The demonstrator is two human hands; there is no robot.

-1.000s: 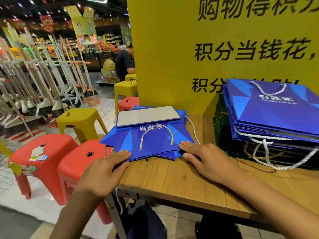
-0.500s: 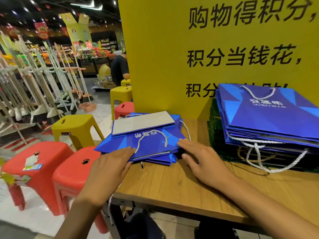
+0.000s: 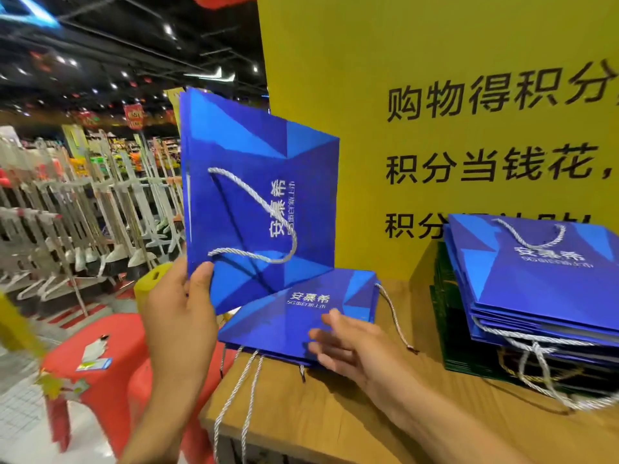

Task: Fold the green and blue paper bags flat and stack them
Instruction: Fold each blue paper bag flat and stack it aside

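Red plastic formed the stool (image 3: pixel 100 363) at the near left, and a small paper label lay on its seat. Farther away behind it stood rows of white racks (image 3: pixel 83 202). A yellow stool (image 3: pixel 152 279) showed partly behind the left hand (image 3: pixel 181 316).

This hand held one blue bag (image 3: pixel 258 202) up in the air, above the left end of the table. The bag was folded flat and stood nearly upright on its side, so its white printed characters ran vertically. The thumb (image 3: pixel 201 279) pressed on the front of the bag at its lower left corner. The other fingers were behind the paper and hidden. A white rope handle (image 3: pixel 254 216) lay in a loop across the front face.

Just below and to the right, a small pile of blue bags (image 3: pixel 301 316) lay flat on the wooden table (image 3: pixel 335 413). Its rope handles hung over the near left edge. Whether the raised bag touched this pile could not be told.

The right hand (image 3: pixel 348 346) was over the near right part of the pile, with the fingers straight, a little spread, and holding nothing. It was blurred, so contact with the paper could not be told.

Behind the table rose a yellow board (image 3: pixel 435 128) with large black characters. At the far right a tall stack (image 3: pixel 536 279) of flat blue bags rested on dark green bags (image 3: pixel 469 363). White ropes hung from it toward the near side.
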